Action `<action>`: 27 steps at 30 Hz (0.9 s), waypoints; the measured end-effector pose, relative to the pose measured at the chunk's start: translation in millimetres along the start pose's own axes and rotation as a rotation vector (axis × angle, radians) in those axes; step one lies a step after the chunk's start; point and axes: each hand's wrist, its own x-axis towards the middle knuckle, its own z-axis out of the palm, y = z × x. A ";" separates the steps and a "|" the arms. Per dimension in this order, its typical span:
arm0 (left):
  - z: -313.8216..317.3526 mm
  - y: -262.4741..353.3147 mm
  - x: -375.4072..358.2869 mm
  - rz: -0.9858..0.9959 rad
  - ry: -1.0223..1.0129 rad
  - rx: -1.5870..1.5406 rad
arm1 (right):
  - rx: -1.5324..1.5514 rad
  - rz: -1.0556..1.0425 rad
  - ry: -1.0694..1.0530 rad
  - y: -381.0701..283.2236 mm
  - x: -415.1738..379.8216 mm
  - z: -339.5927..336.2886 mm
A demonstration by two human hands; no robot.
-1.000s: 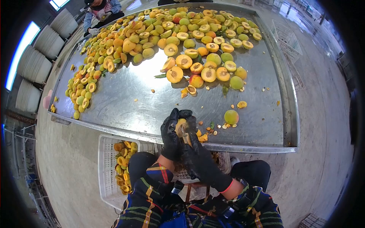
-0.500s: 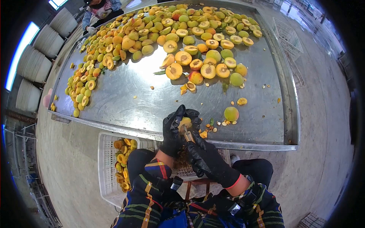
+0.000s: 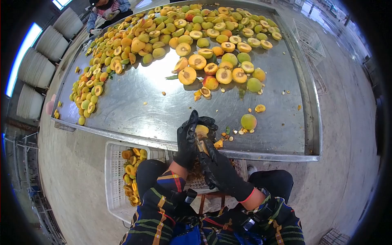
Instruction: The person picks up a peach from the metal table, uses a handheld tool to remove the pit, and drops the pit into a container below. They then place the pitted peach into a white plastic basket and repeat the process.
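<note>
Both my hands wear black gloves and meet over the near edge of the metal table (image 3: pixel 163 104). My left hand (image 3: pixel 186 141) is closed around a peach half (image 3: pixel 201 130), its thumb and fingers wrapping the fruit's sides. In my right hand (image 3: pixel 222 169) is a small wooden-handled knife (image 3: pixel 201 145), with its metal end pointing up against the peach half. The fingers partly hide the blade and the fruit's cut face. Just right of the hands, a whole-looking peach (image 3: pixel 248 121) rests among loose pits and orange scraps (image 3: pixel 218 143).
Many halved peaches (image 3: pixel 139 45) are heaped across the table's far and left sides. Below the near edge, a white plastic crate (image 3: pixel 114 179) holds cut peach pieces (image 3: pixel 132 173). Another person (image 3: pixel 108 12) works at the far left corner. Stacked white baskets (image 3: pixel 36 67) stand beyond.
The knife has tilted slightly and its tip has shifted left at the peach half. Both hands moved only a little. The other person's hands at the far corner have moved.
</note>
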 end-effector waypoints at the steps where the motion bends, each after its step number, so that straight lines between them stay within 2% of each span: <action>1: 1.0 0.2 -0.2 -0.002 0.002 -0.003 | 0.074 -0.012 -0.006 1.7 -0.1 -0.9; 5: 5.8 2.2 -1.2 -0.008 0.006 -0.005 | 0.196 0.140 -0.161 -16.8 3.5 -13.0; 7: 7.9 1.6 -1.0 0.008 0.004 0.040 | 0.486 0.563 -0.139 -38.7 8.1 -18.9; 8: 8.9 0.2 -0.9 0.010 0.018 0.031 | 0.490 0.564 -0.134 -25.0 4.2 -15.6; 10: 10.0 0.1 -0.8 0.011 0.029 0.023 | 0.202 -0.057 -0.087 17.2 -4.8 -3.1; 11: 10.0 1.7 -1.5 -0.039 0.004 -0.007 | 0.202 -0.057 -0.086 19.9 -2.4 0.2; 13: 11.1 2.4 -3.6 -0.090 -0.022 -0.037 | -0.118 -0.425 0.247 20.3 3.6 8.8; 14: 11.6 2.6 -4.7 -0.077 -0.029 -0.029 | -0.118 -0.426 0.249 4.1 5.0 -1.0; 16: 10.3 1.9 -6.1 -0.063 -0.034 -0.021 | 0.580 0.558 -0.217 -40.5 4.1 -30.0; 17: 7.7 0.7 -5.6 -0.061 -0.079 -0.032 | 0.580 0.557 -0.217 -38.3 2.4 -32.9; 19: 5.9 -0.3 -3.9 -0.060 -0.126 -0.042 | 0.423 0.366 -0.359 -33.5 -0.8 -36.3; 20: 6.2 -0.6 -3.7 -0.077 -0.125 -0.023 | 0.426 0.368 -0.356 -33.7 -2.1 -37.0; 22: 3.8 -0.4 -0.7 -0.088 -0.128 -0.003 | 0.651 0.495 -0.344 -35.8 0.2 -38.8; 26: -6.6 -0.2 -2.3 -0.021 -0.228 0.007 | 0.653 0.520 -0.346 -26.4 2.4 -42.3; 27: -7.0 2.8 -3.5 -0.008 -0.259 0.020 | 0.422 0.012 -0.241 -3.7 4.6 -34.6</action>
